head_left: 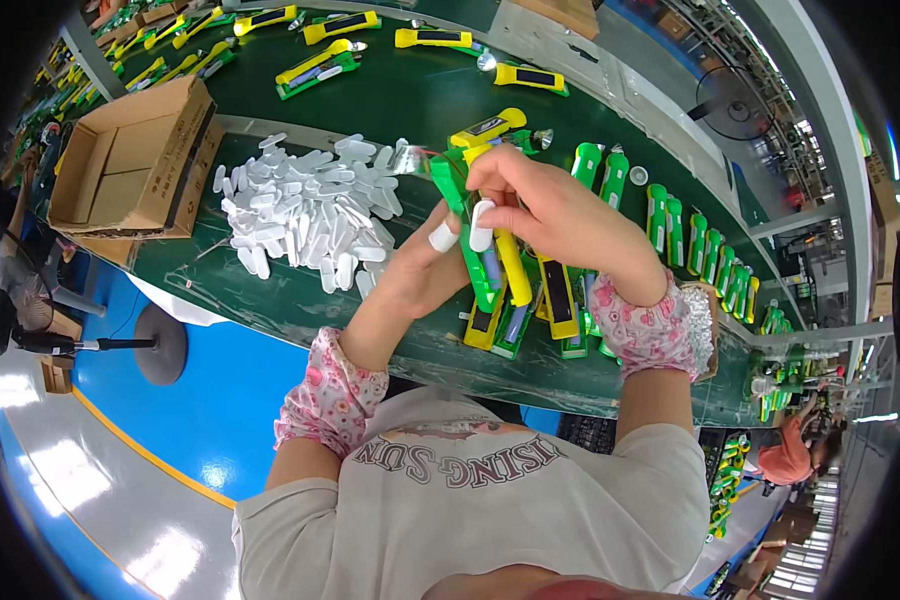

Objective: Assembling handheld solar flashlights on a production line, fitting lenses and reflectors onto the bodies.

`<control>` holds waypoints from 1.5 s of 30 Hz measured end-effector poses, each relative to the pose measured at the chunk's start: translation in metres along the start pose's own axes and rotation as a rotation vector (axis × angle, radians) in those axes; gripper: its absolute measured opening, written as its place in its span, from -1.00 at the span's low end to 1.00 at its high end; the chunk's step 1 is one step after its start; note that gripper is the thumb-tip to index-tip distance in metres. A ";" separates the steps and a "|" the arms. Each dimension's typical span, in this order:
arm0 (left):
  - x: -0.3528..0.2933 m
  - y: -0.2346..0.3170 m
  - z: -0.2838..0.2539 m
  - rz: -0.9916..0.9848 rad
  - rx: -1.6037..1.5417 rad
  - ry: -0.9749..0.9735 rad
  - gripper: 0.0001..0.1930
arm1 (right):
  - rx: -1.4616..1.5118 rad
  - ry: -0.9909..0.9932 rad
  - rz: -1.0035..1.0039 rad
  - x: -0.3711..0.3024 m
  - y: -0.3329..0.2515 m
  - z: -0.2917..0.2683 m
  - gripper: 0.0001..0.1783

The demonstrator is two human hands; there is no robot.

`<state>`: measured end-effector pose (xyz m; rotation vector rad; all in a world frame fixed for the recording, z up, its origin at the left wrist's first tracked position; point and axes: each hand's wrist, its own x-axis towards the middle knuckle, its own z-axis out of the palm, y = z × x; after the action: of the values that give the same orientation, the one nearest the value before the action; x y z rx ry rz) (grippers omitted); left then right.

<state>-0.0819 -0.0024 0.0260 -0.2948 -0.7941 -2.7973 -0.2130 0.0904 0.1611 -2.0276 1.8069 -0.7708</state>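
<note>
My left hand (422, 272), with white tape round one finger, is closed round a green and yellow flashlight (484, 284). The flashlight is tilted, its clear, shiny head end pointing up and left. In my right hand (545, 205), a small white oval plastic piece (481, 227) is pinched between thumb and fingers, against the side of the flashlight. Whether the piece is seated in the body cannot be made out. Left of my hands lies a heap of similar white oval pieces (315, 215). Several yellow and green flashlights (560, 300) lie under and beside my right wrist.
An open cardboard box (160, 165) stands at the table's left end. A conveyor belt (240, 85) carrying yellow flashlights (433, 38) runs along the far side. Green flashlight bodies (675, 230) stand in a row at right. A standing fan (158, 343) is on the floor at left.
</note>
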 end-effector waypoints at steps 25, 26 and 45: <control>0.010 -0.020 0.005 0.186 -0.173 0.307 -0.56 | 0.052 0.308 0.376 -0.062 0.015 0.079 -0.44; 0.011 -0.022 0.008 0.228 -0.113 0.415 -0.57 | 0.046 0.330 0.377 -0.064 0.018 0.080 -0.44; 0.025 -0.029 -0.001 0.377 -0.043 0.777 -0.68 | 0.115 0.481 0.285 -0.063 0.054 0.103 -0.54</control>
<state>-0.1131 0.0171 0.0172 0.5527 -0.4256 -2.2732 -0.2007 0.1323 0.0361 -1.5510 2.1785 -1.3168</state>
